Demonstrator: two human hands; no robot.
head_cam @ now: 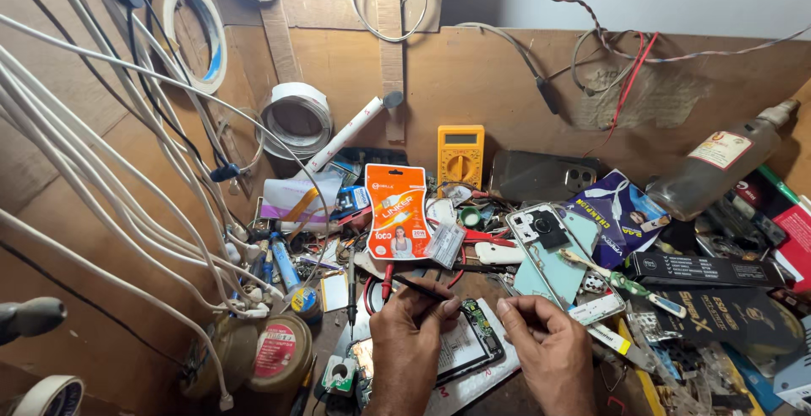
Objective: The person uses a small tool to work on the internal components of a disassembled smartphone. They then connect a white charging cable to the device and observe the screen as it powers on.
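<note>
My left hand [407, 344] pinches a thin black probe [420, 287] whose tip points up and left. My right hand [547, 350] pinches a second thin probe, mostly hidden by the fingers. Between and under both hands lies an opened phone [467, 342] with its circuit board and battery showing. Red and black leads [380, 285] curve across the bench just behind the left hand. A yellow multimeter [460, 154] stands upright against the back board.
An orange blister pack [396, 212] and a light green phone back cover [553, 251] lie behind the hands. A tilted glass bottle [718, 167] leans at the right over black boxes [705, 271]. White cables [101, 171] hang at left above round tins [274, 350].
</note>
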